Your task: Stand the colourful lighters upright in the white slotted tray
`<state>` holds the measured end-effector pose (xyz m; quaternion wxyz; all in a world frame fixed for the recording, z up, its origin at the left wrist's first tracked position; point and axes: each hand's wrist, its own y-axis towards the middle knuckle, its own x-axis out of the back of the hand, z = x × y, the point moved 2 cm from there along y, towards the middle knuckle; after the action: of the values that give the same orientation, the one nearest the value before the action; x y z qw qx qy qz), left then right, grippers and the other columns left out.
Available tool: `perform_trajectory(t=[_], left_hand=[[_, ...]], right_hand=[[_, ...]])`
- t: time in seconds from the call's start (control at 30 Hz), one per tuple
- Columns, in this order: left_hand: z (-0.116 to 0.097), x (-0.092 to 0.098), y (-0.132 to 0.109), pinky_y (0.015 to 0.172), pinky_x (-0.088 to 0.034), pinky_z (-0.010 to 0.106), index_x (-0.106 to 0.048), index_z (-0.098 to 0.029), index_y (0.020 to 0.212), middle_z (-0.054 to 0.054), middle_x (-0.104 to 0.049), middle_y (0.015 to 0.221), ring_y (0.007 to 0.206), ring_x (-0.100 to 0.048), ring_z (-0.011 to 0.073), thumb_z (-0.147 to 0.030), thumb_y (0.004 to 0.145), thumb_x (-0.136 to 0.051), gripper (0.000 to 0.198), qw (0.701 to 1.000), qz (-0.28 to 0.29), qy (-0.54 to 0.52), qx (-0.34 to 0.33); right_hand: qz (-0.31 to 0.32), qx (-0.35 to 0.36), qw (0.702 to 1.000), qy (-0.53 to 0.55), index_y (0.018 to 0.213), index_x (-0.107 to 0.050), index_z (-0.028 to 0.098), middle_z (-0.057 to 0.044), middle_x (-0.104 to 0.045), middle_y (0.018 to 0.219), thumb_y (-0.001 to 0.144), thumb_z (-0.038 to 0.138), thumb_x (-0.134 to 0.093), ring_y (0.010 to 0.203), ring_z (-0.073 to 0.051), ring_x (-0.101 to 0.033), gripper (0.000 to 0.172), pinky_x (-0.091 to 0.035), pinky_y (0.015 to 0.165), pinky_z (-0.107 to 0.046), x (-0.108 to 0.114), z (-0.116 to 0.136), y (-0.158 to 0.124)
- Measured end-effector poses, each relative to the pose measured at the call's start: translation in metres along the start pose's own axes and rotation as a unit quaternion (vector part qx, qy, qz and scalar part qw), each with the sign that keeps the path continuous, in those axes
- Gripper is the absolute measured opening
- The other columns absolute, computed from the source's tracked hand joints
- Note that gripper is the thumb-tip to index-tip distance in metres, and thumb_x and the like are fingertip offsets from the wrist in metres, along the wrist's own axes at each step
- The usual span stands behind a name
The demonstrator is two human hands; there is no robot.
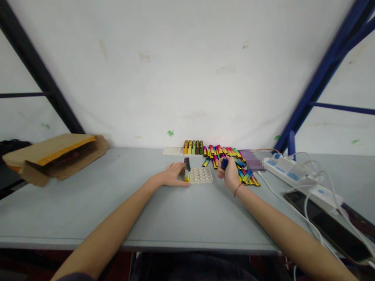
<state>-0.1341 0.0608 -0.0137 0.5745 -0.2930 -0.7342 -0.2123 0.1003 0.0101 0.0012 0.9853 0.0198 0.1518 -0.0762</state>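
A pale tray of round holes [201, 175] lies mid-table, with a row of upright lighters [187, 170] along its left end. My left hand [172, 175] is around that end, thumb at the near edge and fingers at the far side, holding the tray. Just right of the tray, my right hand [229, 174] has its fingers closed on a dark blue lighter [224, 164], mostly hidden by the fingers. Beside and behind this hand is a loose pile of shiny multicoloured lighters [219, 151].
Against the wall are another pale tray [172, 151] and a block of upright lighters [193, 147]. An open cardboard box [67, 152] lies left. On the right are a white power strip [295, 175], cables and a dark phone [325, 222]. A pixelated purple patch covers something behind my right hand.
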Motion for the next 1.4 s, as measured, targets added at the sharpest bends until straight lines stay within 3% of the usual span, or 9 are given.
perform_trajectory(t=[0.1,0.2,0.3,0.37,0.53,0.73,1.0,1.2,1.4], left_hand=[[-0.001,-0.002,0.000,0.113,-0.020,0.046,-0.036,-0.014,0.140,0.017,-0.034,0.148,0.137,-0.028,0.0374,-0.071,0.069,-0.062,0.095,1.000,-0.006,0.010,-0.002],[-0.005,-0.004,0.000,0.114,-0.015,0.049,-0.039,-0.013,0.140,0.018,-0.026,0.152,0.140,-0.019,0.0393,-0.073,0.067,-0.063,0.097,1.000,-0.002,0.024,0.006],[-0.009,-0.006,-0.001,0.114,-0.010,0.052,-0.038,-0.014,0.141,0.018,-0.021,0.154,0.142,-0.013,0.0393,-0.073,0.066,-0.064,0.099,1.000,0.008,0.027,-0.001],[-0.011,-0.007,-0.001,0.114,-0.009,0.053,-0.037,-0.015,0.141,0.017,-0.022,0.154,0.142,-0.013,0.0389,-0.073,0.065,-0.065,0.100,1.000,0.008,0.022,-0.015],[-0.012,-0.008,0.000,0.115,-0.013,0.048,-0.041,-0.017,0.139,0.016,-0.029,0.151,0.140,-0.020,0.0376,-0.072,0.063,-0.067,0.097,0.999,-0.005,0.006,-0.040],[-0.012,-0.009,0.000,0.114,-0.013,0.051,-0.041,-0.019,0.138,0.015,-0.031,0.149,0.139,-0.021,0.0392,-0.074,0.062,-0.066,0.098,0.999,-0.008,-0.003,-0.044],[-0.011,-0.009,0.000,0.115,-0.010,0.051,-0.039,-0.017,0.140,0.016,-0.029,0.151,0.140,-0.020,0.0386,-0.074,0.064,-0.065,0.099,0.999,0.007,0.005,-0.036],[-0.013,-0.008,0.000,0.115,-0.009,0.052,-0.037,-0.018,0.141,0.016,-0.029,0.151,0.140,-0.020,0.0385,-0.073,0.064,-0.065,0.099,0.999,0.010,0.002,-0.037],[-0.003,0.003,-0.003,0.114,-0.022,0.045,-0.038,-0.013,0.140,0.018,-0.029,0.151,0.139,-0.024,0.0394,-0.072,0.060,-0.068,0.104,0.999,0.024,-0.018,-0.016]], right_hand=[[0.036,0.053,0.992,-0.112,0.066,-0.038,0.025,0.006,-0.034,0.042,0.087,0.063,-0.029,0.037,-0.013,-0.032,0.044,-0.030,0.040,-0.027,-0.003,-0.004,0.000],[0.063,0.146,0.958,-0.237,0.077,-0.041,0.025,0.005,-0.049,0.054,0.089,0.054,-0.042,0.052,-0.016,-0.049,0.031,-0.042,0.056,-0.030,-0.006,-0.007,-0.003],[0.083,0.244,0.913,-0.316,0.085,-0.049,0.022,-0.001,-0.058,0.074,0.089,0.046,-0.046,0.071,-0.017,-0.056,0.025,-0.043,0.066,-0.030,-0.011,-0.007,-0.007],[0.085,0.274,0.899,-0.330,0.093,-0.055,0.019,-0.003,-0.061,0.083,0.088,0.042,-0.049,0.076,-0.017,-0.057,0.025,-0.044,0.067,-0.028,-0.013,-0.007,-0.009],[0.109,0.277,0.899,-0.320,0.103,-0.057,0.018,-0.006,-0.067,0.091,0.088,0.036,-0.050,0.083,-0.018,-0.063,0.024,-0.048,0.076,-0.030,-0.017,-0.011,-0.009],[0.104,0.269,0.885,-0.367,0.111,-0.055,0.021,-0.005,-0.070,0.090,0.089,0.034,-0.051,0.081,-0.019,-0.067,0.026,-0.050,0.075,-0.030,-0.018,-0.014,-0.009],[0.148,0.304,0.835,-0.434,0.107,-0.058,0.020,-0.005,-0.069,0.089,0.093,0.031,-0.046,0.081,-0.018,-0.067,0.022,-0.049,0.074,-0.027,-0.028,-0.015,-0.016],[0.128,0.323,0.768,-0.538,0.124,-0.057,0.019,-0.009,-0.068,0.111,0.093,0.023,-0.041,0.099,-0.020,-0.063,0.035,-0.045,0.089,-0.032,-0.024,-0.011,-0.009],[0.048,0.310,0.689,-0.654,0.124,-0.061,0.017,-0.010,-0.064,0.122,0.095,0.026,-0.035,0.122,-0.026,-0.046,0.040,-0.034,0.102,-0.041,-0.002,0.004,0.007]])
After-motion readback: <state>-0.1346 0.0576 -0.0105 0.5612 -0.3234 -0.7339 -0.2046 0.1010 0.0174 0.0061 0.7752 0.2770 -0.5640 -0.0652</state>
